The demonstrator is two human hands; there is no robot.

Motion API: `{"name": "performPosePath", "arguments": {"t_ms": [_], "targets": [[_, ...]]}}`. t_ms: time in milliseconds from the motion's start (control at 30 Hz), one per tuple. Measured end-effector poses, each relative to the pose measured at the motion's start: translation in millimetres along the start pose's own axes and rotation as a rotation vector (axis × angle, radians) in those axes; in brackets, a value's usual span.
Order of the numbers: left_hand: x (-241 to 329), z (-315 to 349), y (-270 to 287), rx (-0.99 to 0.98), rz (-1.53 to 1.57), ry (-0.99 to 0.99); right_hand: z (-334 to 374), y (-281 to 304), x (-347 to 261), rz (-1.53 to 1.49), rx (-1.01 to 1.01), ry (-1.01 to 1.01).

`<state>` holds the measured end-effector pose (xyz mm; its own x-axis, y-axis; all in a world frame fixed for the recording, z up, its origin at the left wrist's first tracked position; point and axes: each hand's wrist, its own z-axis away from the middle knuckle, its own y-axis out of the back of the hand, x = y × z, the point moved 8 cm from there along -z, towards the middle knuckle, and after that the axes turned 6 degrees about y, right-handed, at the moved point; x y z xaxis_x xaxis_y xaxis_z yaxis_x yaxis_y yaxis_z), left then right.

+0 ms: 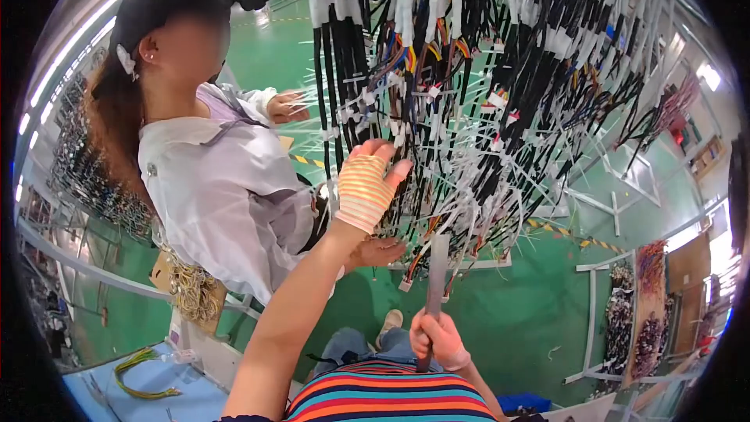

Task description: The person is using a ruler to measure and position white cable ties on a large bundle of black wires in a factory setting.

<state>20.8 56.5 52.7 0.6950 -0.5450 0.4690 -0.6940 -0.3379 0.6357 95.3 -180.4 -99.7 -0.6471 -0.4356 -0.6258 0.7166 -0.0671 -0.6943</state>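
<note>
The left hand (365, 184), in a striped glove (362, 197) with bare fingertips, was raised at the near left side of the hanging cable bundles (539, 78). Its fingers were partly bent, thumb set apart; whether any cable was gripped could not be told. By the right hand (440, 341), a grey bar (437, 273) was held roughly upright, fingers curled closed around its lower part. Its upper end was located near the lower cable ends. The bundles, black with white wrapped sections, were hung across the far centre and right. At left, a co-worker (219, 195) in a white shirt was noted, one hand (287, 105) near the bundles. Yellow-green wires (119, 375) were laid on a blue surface (191, 398), near left.
</note>
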Motion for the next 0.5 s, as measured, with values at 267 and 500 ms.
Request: {"name": "performPosePath", "arguments": {"t_ms": [267, 500], "targets": [[38, 89, 13, -0.418, 0.171, -0.062, 24, -34, -98, 0.371, 0.278, 0.771], [-45, 51, 122, 0.046, 0.261, -0.081, -3, -56, -77, 0.393, 0.413, 0.951]]}}
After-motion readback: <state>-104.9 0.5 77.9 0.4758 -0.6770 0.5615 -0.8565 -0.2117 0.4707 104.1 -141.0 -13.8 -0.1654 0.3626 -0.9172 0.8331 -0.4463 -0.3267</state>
